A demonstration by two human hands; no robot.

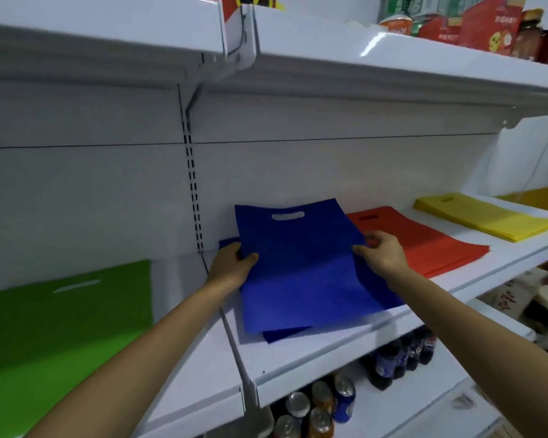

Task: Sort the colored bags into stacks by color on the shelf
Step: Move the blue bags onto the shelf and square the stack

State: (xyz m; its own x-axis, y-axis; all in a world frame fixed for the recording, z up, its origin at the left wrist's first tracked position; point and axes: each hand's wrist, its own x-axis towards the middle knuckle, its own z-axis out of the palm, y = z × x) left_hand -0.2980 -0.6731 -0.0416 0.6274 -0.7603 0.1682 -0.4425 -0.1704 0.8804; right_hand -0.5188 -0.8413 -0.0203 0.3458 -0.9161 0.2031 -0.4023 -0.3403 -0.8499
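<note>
We face a plain white back panel [329, 165] filling the middle of the frame, split by a dark slotted upright [193, 191] left of centre. An upper shelf [393, 55] with a glare streak crosses the top; under the white shelf [314, 358] at lower centre stand drink cans [320, 418] and dark bottles [389, 365].

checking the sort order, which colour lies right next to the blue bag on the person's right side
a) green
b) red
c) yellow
b: the red stack lies just beside the blue bag that the left hand and right hand grip by its edges. The yellow stack is farther right, and the green bag is off to the left.
</note>
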